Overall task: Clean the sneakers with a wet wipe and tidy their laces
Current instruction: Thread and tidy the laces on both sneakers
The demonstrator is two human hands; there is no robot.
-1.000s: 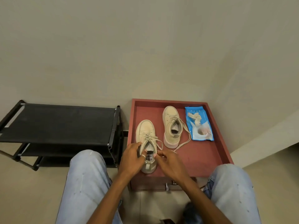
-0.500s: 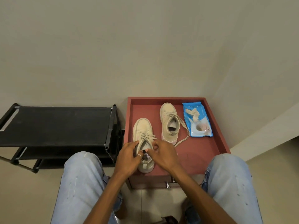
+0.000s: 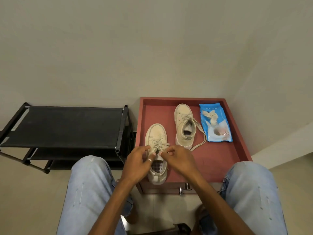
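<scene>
Two beige sneakers stand on a red cabinet top (image 3: 218, 160). The near sneaker (image 3: 156, 134) is at the front left, toe pointing away from me. Over its tongue, my left hand (image 3: 138, 164) and my right hand (image 3: 179, 159) each pinch part of its laces (image 3: 160, 145). The far sneaker (image 3: 184, 126) stands further back, with its untied lace (image 3: 200, 139) trailing on the red top. A blue wet wipe pack (image 3: 215, 123) lies at the back right with a crumpled used wipe (image 3: 210, 117) on it.
A black shoe rack (image 3: 64, 126) stands to the left of the cabinet. A plain wall runs behind both. My knees in light jeans (image 3: 89, 184) flank the cabinet front, where metal drawer knobs (image 3: 183, 188) stick out. Pale tiled floor lies below.
Both hands stay at the near sneaker's laces; my fingers have shifted a little up the tongue and closer together.
</scene>
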